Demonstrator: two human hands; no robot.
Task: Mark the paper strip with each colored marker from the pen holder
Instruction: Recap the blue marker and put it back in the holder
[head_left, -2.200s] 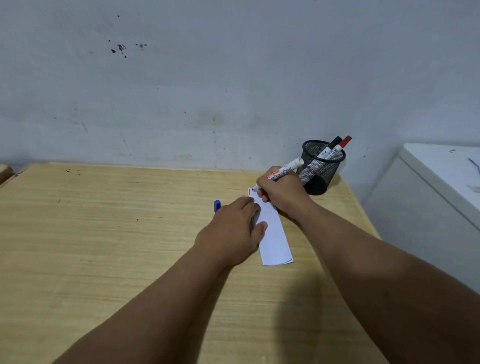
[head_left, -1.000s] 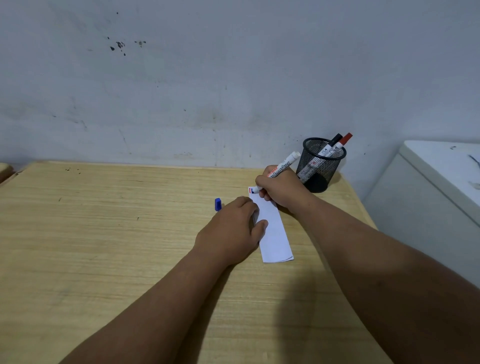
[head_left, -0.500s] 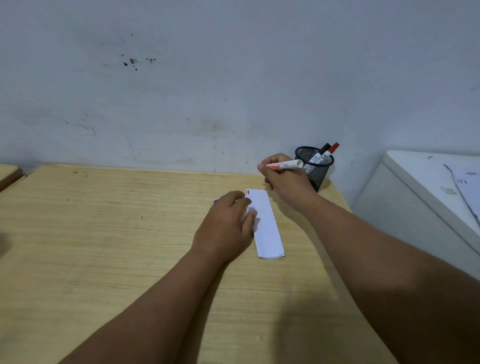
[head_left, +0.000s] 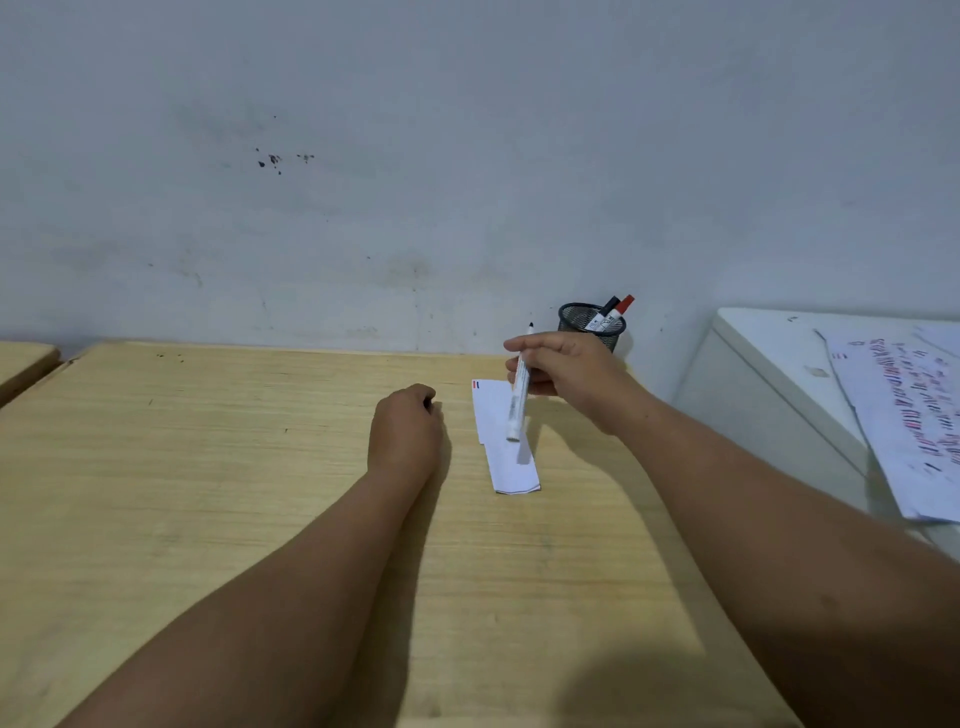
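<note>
Left of paper strip (head_left: 506, 441): bare table (head_left: 182, 467), only the left hand (head_left: 405, 441) there.
Above strip: right hand (head_left: 561, 371) with marker (head_left: 518, 400).
Behind strip: pen holder (head_left: 592, 325) against wall.
Right of strip: narrow table margin, white cabinet (head_left: 769, 374).

A pale grey wall (head_left: 467, 156), scuffed and spotted with dark specks, rises behind a light wooden table (head_left: 208, 467). A white cabinet (head_left: 769, 374) stands just beside the table's right edge.
</note>
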